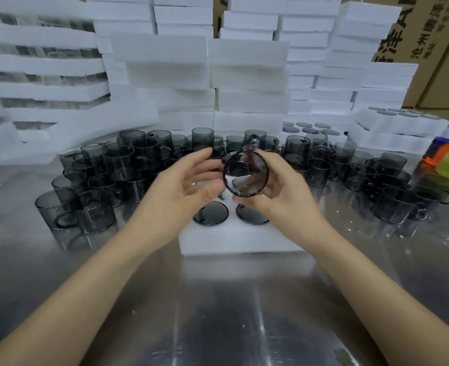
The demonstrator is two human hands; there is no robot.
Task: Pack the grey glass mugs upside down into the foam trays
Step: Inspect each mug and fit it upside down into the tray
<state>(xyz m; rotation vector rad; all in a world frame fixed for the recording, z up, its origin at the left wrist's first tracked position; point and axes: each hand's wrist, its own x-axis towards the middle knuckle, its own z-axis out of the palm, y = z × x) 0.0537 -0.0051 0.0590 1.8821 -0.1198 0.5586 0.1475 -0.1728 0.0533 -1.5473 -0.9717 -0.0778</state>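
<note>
Steel worktop (218, 313) nearest. Foam tray (234, 241) sits on it with two upturned mugs (210, 212) seated inside. Above the tray, your right hand (276, 186) grips a grey mug (246, 173), round end facing you. Your left hand (183, 186) is beside it, fingers relaxed, holding nothing. Loose mugs (118, 165) crowd behind, foam stacks (249, 75) beyond.

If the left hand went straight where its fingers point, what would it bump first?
Probably the grey mug held in the right hand. The open left hand points its fingers toward that mug, just beside it, though depth is hard to judge.
</note>
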